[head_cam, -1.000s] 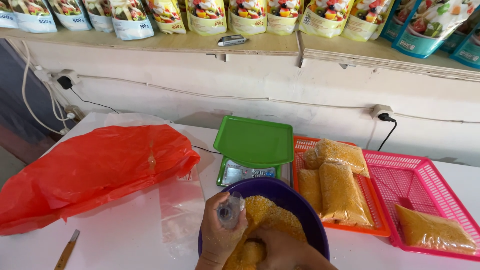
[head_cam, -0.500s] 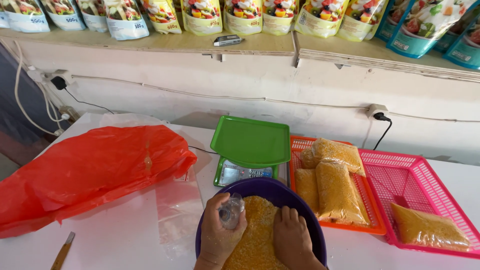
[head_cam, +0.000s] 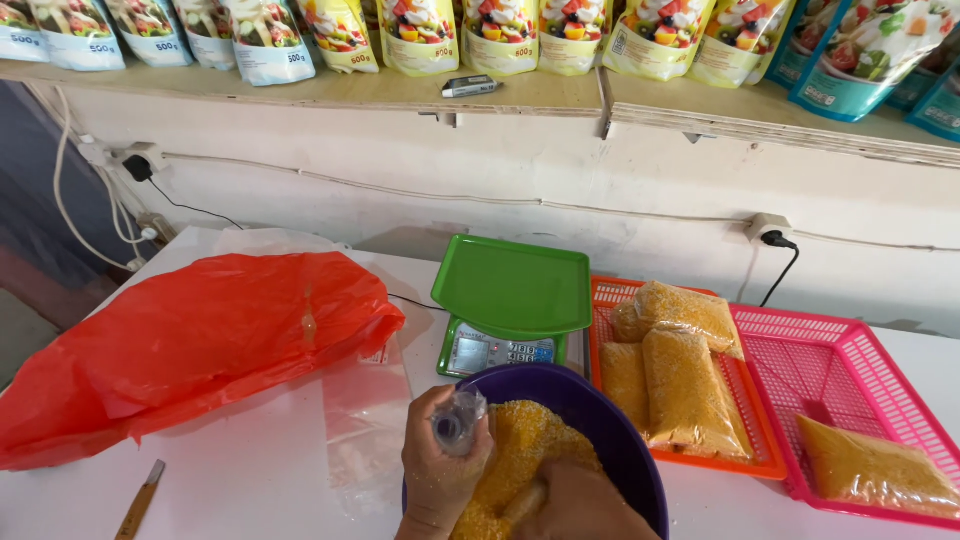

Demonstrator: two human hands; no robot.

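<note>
- Hands working low centre of frame: left hand (head_cam: pixel 440 470) is curling its fingers around the gathered mouth of a small clear bag (head_cam: pixel 458 424), gripping it shut-ish; right hand (head_cam: pixel 575 505) is pushing down into the yellow grain (head_cam: pixel 520 445), fingers buried, so cannot tell if spread or closed.
- Grain is sitting in a purple bowl (head_cam: pixel 610 425), bottom centre, heaped well up, touching both hands.
- Progress, judging by layout: three filled packets are lying in the orange basket (head_cam: pixel 750 455) right of centre, one more packet (head_cam: pixel 875 470) is lying in the pink basket (head_cam: pixel 850 345) at lower right; bowl looking well stocked, so plenty left to bag.
- Green-topped scale (head_cam: pixel 515 285) is standing just behind the bowl, tray bare.
- Flat clear bags (head_cam: pixel 365 415) are lying left of the bowl; big red plastic bag (head_cam: pixel 190 345) is sprawling across the left.
- White table (head_cam: pixel 250 480) is carrying everything; a small stick-like tool (head_cam: pixel 140 497) is lying at lower left.
- Wall behind is showing sockets and cables; shelf (head_cam: pixel 560 95) along the top is holding a row of printed pouches.
</note>
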